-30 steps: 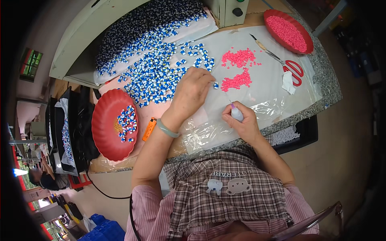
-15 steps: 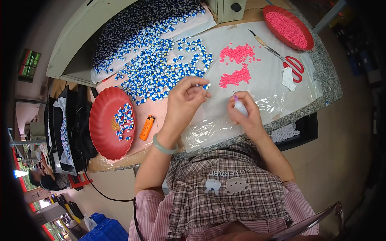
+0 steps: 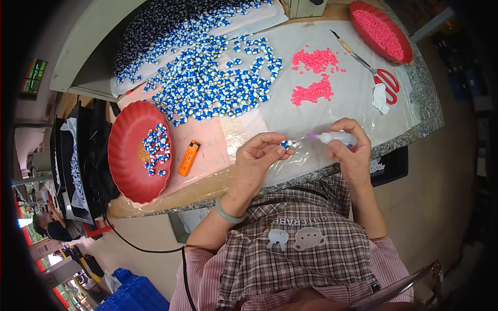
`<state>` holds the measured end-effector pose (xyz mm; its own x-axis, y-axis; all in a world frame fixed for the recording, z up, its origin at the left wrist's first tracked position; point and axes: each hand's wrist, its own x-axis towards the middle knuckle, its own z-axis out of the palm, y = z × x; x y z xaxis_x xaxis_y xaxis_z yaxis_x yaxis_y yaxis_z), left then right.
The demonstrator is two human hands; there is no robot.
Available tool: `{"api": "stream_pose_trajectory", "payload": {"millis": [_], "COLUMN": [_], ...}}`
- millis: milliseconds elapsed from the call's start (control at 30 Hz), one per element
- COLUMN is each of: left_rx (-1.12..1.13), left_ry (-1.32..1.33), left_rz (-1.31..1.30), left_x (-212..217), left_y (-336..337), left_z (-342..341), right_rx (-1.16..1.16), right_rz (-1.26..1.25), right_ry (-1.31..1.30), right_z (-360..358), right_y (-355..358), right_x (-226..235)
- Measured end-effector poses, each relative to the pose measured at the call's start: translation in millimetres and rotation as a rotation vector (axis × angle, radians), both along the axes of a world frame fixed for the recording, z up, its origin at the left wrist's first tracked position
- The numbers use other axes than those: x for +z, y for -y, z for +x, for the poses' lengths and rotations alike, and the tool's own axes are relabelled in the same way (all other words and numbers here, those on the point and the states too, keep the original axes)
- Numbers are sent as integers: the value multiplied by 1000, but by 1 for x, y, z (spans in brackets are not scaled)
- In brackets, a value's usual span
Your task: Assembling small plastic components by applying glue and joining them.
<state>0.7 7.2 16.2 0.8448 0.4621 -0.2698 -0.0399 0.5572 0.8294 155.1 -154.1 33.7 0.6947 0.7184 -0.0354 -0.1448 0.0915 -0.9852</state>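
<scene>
Blue-and-white bead now sits pinched in the left hand, pulled back from the bead pile to the table's near edge; the right hand grips a small glue bottle, its nozzle now touching that bead.

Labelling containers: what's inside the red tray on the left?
The red tray holds a small cluster of blue-and-white pieces near its middle. A yellowish mark shows on its floor beside them. Anything beneath the cluster is covered.
</scene>
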Motion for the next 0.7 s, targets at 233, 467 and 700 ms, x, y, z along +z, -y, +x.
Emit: {"api": "stream_pose_trajectory", "payload": {"millis": [233,467,700], "left_rx": [34,39,29], "left_ry": [35,67,74], "left_rz": [69,104,145], "left_x": [-6,-8,-7], "left_y": [9,11,11], "left_z": [0,-2,-1], "right_rx": [-131,-116,-114], "right_rz": [-5,-135,-91], "right_ry": [101,534,943], "right_z": [-11,-18,-16], "right_y": [-6,-2,-4], "right_x": [15,21,24]}}
